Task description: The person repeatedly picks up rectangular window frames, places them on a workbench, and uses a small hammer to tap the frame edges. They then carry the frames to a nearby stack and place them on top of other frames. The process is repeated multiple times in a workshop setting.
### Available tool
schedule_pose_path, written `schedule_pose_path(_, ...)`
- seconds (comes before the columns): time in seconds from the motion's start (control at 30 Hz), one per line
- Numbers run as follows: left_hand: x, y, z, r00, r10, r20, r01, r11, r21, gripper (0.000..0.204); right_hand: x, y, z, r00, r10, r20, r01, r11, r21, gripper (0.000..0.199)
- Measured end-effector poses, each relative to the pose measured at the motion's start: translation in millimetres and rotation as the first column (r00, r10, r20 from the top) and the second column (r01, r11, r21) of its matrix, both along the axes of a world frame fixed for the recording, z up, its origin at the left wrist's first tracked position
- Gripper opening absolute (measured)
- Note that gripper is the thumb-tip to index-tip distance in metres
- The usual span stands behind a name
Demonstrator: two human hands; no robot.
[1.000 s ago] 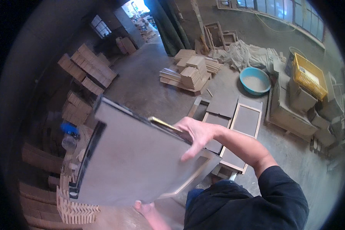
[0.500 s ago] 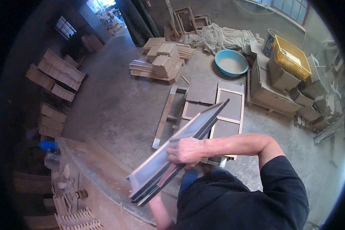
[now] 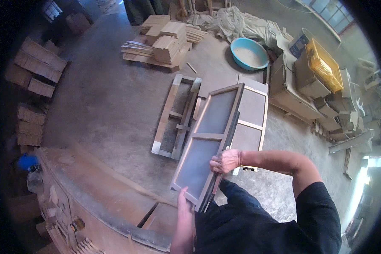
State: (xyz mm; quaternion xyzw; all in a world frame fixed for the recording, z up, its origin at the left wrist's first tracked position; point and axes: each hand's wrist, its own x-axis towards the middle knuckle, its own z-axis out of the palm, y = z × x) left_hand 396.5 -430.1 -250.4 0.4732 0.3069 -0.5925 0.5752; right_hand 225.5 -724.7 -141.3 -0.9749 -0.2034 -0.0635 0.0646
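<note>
We hold one wood-framed panel in the air above the concrete floor, tilted, its far end pointing away from us and its near end close to our body. The frame shows two grey fields split by one crossbar. Our right hand is clamped on the panel's right edge near the middle, fingers curled over the frame. Our left hand lies flat against the near lower corner, palm on the wood; we cannot tell whether its fingers wrap the edge.

Beneath the panel, on the floor, lie at least two more framed panels flat and one open wooden frame just beside them to the left. Past these, one pallet of stacked wood pieces sits toward the far side of the floor, with one blue basin near it and one yellow crate on cardboard boxes at the right. One dusty bench runs along our left, its long edge nearest the floor.
</note>
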Motion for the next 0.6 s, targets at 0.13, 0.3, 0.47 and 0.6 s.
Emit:
schedule_pose_path(0.13,6,-27,-41,0.999,-0.004,0.045,-0.002,0.993,0.114,0.05,-10,-16,-61,0.993,-0.119,-0.017,0.118,0.992,-0.034,0.019)
schedule_pose_path(0.3,23,-56,-102,0.999,0.004,0.032,-0.007,0.996,0.091,0.051,-19,-36,-124,0.963,-0.26,0.073,0.257,0.965,0.05,0.02)
schedule_pose_path(0.47,28,-86,-160,0.989,-0.049,0.139,0.037,0.996,0.084,0.058,-35,-49,-198,0.92,-0.384,0.077,0.382,0.923,0.044,0.017)
schedule_pose_path(0.6,3,-102,-194,0.985,-0.029,0.169,0.032,0.999,-0.019,0.056,-63,-60,-249,0.893,-0.449,0.007,0.448,0.892,0.054,0.016)
